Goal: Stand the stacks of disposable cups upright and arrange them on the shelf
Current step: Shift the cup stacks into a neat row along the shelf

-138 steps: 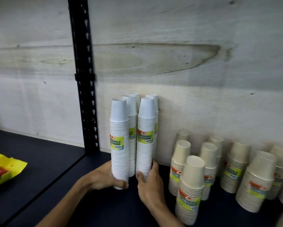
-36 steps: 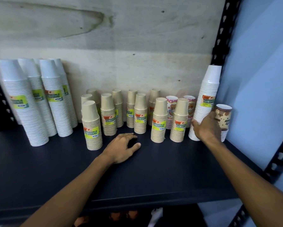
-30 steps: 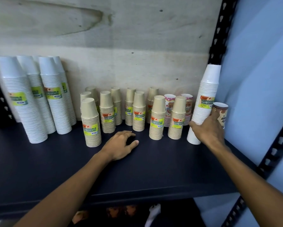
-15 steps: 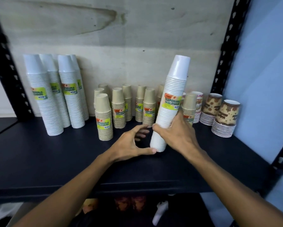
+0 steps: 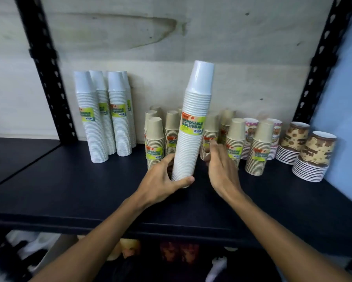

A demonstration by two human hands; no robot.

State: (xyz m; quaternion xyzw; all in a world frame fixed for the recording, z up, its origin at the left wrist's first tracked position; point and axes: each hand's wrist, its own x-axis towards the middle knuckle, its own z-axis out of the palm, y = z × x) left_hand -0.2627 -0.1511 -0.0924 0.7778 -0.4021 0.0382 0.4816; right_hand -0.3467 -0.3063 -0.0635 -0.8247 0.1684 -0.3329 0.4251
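Gripping the foot of a tall white cup stack (image 5: 193, 127), the left hand (image 5: 161, 183) curls thumb and fingers round its lowest cups. The stack stands slightly tilted, top leaning right, with its base on or just above the dark shelf (image 5: 69, 192), in front of the row of beige cup stacks (image 5: 155, 139); whether it touches the board cannot be told. The right hand (image 5: 222, 169) is just beside the stack on its right, fingers straight and relaxed, holding nothing and apparently not touching it.

Against the back panel (image 5: 242, 78), four more white stacks (image 5: 106, 117) stand upright together at the left, near the black upright post (image 5: 47, 74). At the right are pink patterned cup stacks (image 5: 250, 129) and two shorter brown patterned stacks (image 5: 313, 153).

Step in hand, as judged: carrying the lone white stack leftward to join its like. The next move seems to call for keeping the tall column vertical while it travels, since a grip at the foot alone lets the top sway; the free right hand could steady it higher up. It should clear the beige stacks and settle just beside the white group.
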